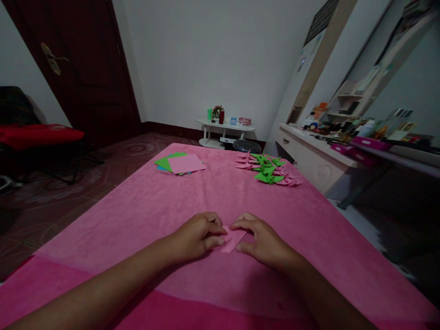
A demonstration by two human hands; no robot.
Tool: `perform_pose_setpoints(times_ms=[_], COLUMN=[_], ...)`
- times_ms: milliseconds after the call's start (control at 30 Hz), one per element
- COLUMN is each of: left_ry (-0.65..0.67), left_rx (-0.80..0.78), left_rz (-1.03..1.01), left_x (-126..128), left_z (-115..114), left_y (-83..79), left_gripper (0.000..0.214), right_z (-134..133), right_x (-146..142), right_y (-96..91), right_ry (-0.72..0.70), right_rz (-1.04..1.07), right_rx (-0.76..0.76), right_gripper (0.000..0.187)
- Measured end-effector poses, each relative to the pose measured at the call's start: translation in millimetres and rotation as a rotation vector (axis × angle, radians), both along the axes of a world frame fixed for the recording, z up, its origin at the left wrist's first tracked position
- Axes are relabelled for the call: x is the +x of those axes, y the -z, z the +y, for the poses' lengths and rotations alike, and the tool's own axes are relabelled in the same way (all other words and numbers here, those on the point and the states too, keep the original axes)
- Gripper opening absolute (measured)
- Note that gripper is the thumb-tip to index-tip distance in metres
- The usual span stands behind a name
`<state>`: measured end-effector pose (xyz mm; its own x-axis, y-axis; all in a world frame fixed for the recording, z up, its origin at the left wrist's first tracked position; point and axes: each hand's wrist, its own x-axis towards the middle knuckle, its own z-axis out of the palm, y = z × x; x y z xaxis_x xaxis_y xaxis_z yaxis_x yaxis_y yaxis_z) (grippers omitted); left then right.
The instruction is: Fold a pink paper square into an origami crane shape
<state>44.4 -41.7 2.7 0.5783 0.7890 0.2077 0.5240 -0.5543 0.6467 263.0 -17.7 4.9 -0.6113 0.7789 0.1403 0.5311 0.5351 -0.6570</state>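
Observation:
A small folded piece of pink origami paper (233, 239) lies on the pink cloth between my two hands. My left hand (202, 233) grips its left side, thumb and fingers closed on the edge. On the opposite side my right hand (258, 238) pinches the paper with thumb and forefinger. The paper has slanted folded edges and rests low against the cloth; its ends are partly covered by my fingertips.
Square coloured sheets (185, 163) lie stacked at the table's far left. Several folded green and pink paper cranes (270, 174) sit at the far right. The pink cloth (137, 215) covers the table. A cluttered white dresser (305, 151) stands to the right.

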Motion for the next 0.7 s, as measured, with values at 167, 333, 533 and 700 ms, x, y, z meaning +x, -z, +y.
perform_pose_setpoints(times_ms=[167, 333, 533, 700], left_ry=[0.069, 0.013, -0.037, -0.021], left_rx=[0.017, 0.104, 0.223, 0.249], left_rz=[0.04, 0.054, 0.049, 0.047], left_x=[-4.9, -1.7, -0.6, -1.5], left_z=[-1.2, -1.0, -5.6, -11.5], left_y=[-8.7, 2.5, 16.6, 15.8], left_gripper=[0.028, 0.016, 0.017, 0.018], right_z=[-2.6, -8.6, -8.8, -11.2], right_x=[1.5, -3.7, -5.0, -4.3], right_y=[-3.6, -8.8, 2.2, 7.6], right_ry=[0.015, -0.007, -0.179, -0.178], right_rz=[-0.084, -0.191, -0.128, -0.044], right_rx=[0.017, 0.191, 0.223, 0.178], right_gripper=[0.03, 0.024, 0.017, 0.014])
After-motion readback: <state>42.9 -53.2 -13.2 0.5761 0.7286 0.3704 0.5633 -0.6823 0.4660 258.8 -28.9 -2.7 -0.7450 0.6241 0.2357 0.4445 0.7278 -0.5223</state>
